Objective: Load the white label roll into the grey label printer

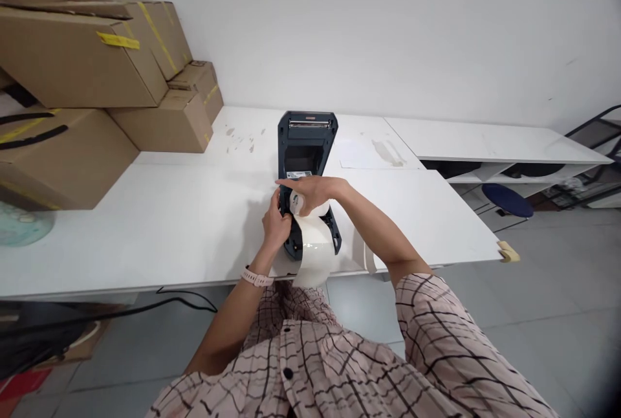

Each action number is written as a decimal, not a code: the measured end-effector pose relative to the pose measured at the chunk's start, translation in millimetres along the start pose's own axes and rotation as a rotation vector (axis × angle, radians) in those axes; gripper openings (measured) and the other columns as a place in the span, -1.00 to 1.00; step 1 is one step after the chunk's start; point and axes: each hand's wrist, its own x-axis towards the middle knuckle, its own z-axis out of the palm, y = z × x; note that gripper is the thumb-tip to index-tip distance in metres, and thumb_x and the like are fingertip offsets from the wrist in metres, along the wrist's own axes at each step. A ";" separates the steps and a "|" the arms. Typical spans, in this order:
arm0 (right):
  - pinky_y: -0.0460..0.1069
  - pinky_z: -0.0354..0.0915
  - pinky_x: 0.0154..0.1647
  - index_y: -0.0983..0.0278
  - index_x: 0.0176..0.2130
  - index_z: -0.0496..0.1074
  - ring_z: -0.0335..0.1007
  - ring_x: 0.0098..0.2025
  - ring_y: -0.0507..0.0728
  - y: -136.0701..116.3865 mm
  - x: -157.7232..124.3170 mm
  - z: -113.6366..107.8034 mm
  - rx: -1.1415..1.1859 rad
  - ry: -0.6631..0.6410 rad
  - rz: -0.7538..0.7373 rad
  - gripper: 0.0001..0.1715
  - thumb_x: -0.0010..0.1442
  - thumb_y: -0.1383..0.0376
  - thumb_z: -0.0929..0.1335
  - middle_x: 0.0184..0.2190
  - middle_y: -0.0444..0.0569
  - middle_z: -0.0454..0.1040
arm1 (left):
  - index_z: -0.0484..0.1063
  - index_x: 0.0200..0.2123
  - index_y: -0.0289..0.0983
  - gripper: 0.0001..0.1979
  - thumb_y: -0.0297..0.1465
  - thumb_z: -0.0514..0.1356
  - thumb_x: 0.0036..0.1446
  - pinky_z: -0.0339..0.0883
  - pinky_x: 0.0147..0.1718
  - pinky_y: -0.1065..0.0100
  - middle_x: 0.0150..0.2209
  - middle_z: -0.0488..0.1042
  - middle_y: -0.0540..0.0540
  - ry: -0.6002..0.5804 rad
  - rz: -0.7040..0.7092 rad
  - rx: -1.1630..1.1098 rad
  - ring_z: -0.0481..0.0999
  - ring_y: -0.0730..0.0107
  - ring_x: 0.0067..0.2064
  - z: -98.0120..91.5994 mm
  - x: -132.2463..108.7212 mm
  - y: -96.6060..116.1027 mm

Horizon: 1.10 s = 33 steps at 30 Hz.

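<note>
A dark blue label printer lies open on the white table, its lid tipped back toward the wall. My right hand is curled over a white label roll sitting in the printer's bay. My left hand grips the left side of the printer's base, fingers closed against it. A strip of white label paper runs from the roll toward me and hangs over the table's front edge.
Large cardboard boxes with yellow tape are stacked at the table's left and back. A loose paper sheet lies right of the printer. A lower white shelf and a blue stool stand to the right. Black cables run under the table.
</note>
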 end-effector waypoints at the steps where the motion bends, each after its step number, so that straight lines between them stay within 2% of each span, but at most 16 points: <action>1: 0.12 0.39 -0.12 0.20 0.48 0.00 0.50 0.01 0.42 0.3 -0.2 0.9 -0.005 -0.001 -0.011 0.28 -0.06 0.16 0.55 0.01 0.17 0.57 | 0.11 0.43 -0.17 -0.15 -0.58 0.13 0.04 0.29 0.27 0.00 0.28 0.45 -0.15 -0.003 0.004 -0.003 0.43 -0.01 0.30 -0.4 -0.2 0.7; 6: 0.09 0.36 -0.08 0.23 0.47 0.01 0.50 0.05 0.40 -3.9 8.7 6.6 -0.101 -0.056 -0.032 0.29 -0.08 0.16 0.56 0.08 0.19 0.54 | 0.13 0.42 -0.17 -0.15 -0.58 0.14 0.02 0.32 0.23 0.04 0.15 0.57 -0.15 -0.009 -0.008 0.009 0.47 -0.03 0.27 -0.4 0.6 2.1; 9: 0.10 0.36 -0.05 0.26 0.48 -0.01 0.51 0.06 0.42 -4.8 18.9 8.9 -0.097 -0.086 0.003 0.35 -0.11 0.13 0.58 0.07 0.20 0.55 | 0.12 0.42 -0.19 -0.13 -0.59 0.15 0.01 0.33 0.22 0.02 0.16 0.56 -0.16 -0.012 -0.021 0.017 0.47 -0.05 0.26 0.2 1.5 1.3; 12: 0.11 0.38 -0.03 0.27 0.51 -0.12 0.50 0.08 0.39 2.2 16.5 13.5 -0.033 -0.071 -0.022 0.31 0.04 0.10 0.54 0.03 0.19 0.56 | 0.11 0.43 -0.18 -0.13 -0.59 0.14 0.01 0.31 0.25 0.03 0.21 0.52 -0.15 -0.011 -0.018 -0.005 0.47 -0.01 0.27 0.6 1.4 -0.5; 15: 0.18 0.39 0.05 0.30 0.51 -0.15 0.45 0.16 0.39 8.5 -8.0 30.8 0.065 0.062 -0.062 0.11 0.25 0.10 0.43 0.13 0.24 0.52 | 0.11 0.43 -0.15 -0.13 -0.59 0.12 0.02 0.30 0.27 0.06 0.26 0.48 -0.12 -0.014 0.025 -0.043 0.46 0.05 0.28 0.7 0.1 -2.3; 17: 0.26 0.35 0.19 0.31 0.49 -0.05 0.35 0.28 0.40 4.4 -33.6 52.6 0.115 0.225 -0.049 -0.10 0.36 0.14 0.35 0.29 0.27 0.39 | 0.12 0.43 -0.14 -0.14 -0.60 0.11 0.02 0.30 0.28 0.08 0.28 0.45 -0.10 -0.010 0.041 -0.055 0.46 0.09 0.28 0.5 -1.1 -2.9; 20: 0.31 0.23 0.37 0.27 0.42 0.17 0.19 0.42 0.34 -16.7 -72.2 95.1 0.163 0.419 0.003 -0.38 0.47 0.18 0.23 0.37 0.18 0.31 | 0.15 0.41 -0.13 -0.17 -0.60 0.11 0.04 0.29 0.29 0.09 0.32 0.41 -0.09 -0.001 0.053 -0.053 0.44 0.09 0.29 0.5 -3.2 -3.4; 24: 0.32 0.16 0.45 0.23 0.37 0.29 0.12 0.47 0.29 -51.5 -99.8 142.3 0.191 0.548 0.102 -0.45 0.50 0.15 0.19 0.40 0.12 0.27 | 0.18 0.40 -0.15 -0.20 -0.59 0.10 0.06 0.26 0.32 0.12 0.34 0.38 -0.07 0.010 0.069 -0.049 0.41 0.11 0.32 2.9 -3.4 -7.1; 27: 0.31 0.16 0.46 0.23 0.36 0.31 0.10 0.48 0.28 -64.9 -100.5 156.5 0.193 0.626 0.149 -0.47 0.49 0.20 0.19 0.42 0.10 0.23 | 0.20 0.40 -0.16 -0.22 -0.58 0.10 0.07 0.26 0.33 0.13 0.36 0.36 -0.08 0.022 0.079 -0.076 0.39 0.12 0.33 5.9 0.6 -13.1; 30: 0.31 0.20 0.44 0.23 0.34 0.33 0.13 0.46 0.29 -67.4 -95.0 159.6 0.191 0.658 0.152 -0.48 0.49 0.19 0.20 0.40 0.08 0.26 | 0.20 0.39 -0.16 -0.25 -0.53 0.13 0.11 0.23 0.35 0.10 0.38 0.31 -0.12 0.010 0.070 -0.149 0.32 0.09 0.38 7.4 3.6 -17.1; 33: 0.33 0.24 0.41 0.25 0.33 0.35 0.15 0.45 0.32 -67.1 -93.8 161.1 0.207 0.681 0.150 -0.48 0.49 0.19 0.21 0.40 0.10 0.27 | 0.15 0.41 -0.15 -0.32 -0.37 0.17 0.23 0.18 0.37 0.07 0.44 0.21 -0.17 -0.028 0.058 -0.282 0.19 0.05 0.45 7.5 -6.7 -16.2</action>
